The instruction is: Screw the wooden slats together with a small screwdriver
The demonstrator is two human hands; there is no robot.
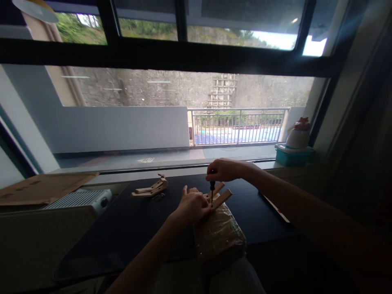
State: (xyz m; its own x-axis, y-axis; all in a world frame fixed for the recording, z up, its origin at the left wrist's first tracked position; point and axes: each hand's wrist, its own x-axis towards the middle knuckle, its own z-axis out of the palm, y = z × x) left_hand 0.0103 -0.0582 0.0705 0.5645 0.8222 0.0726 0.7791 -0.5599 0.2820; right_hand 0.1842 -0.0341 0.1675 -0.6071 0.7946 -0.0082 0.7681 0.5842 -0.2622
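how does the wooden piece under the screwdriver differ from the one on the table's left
The wooden piece under the screwdriver sits over a film-wrapped block; the left wooden piece lies on the dark tabletop. The left hand holds the first, while neither hand touches the other. The first is partly hidden by that hand; the left one is unobstructed. Both are light brown, with two slender arms visible.

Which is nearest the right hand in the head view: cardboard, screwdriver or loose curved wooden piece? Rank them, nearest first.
1. Screwdriver: in the right hand, pointing down.
2. Wooden piece: on the dark tabletop, left of both hands.
3. Cardboard: at the far left of the view, beyond the tabletop's edge.
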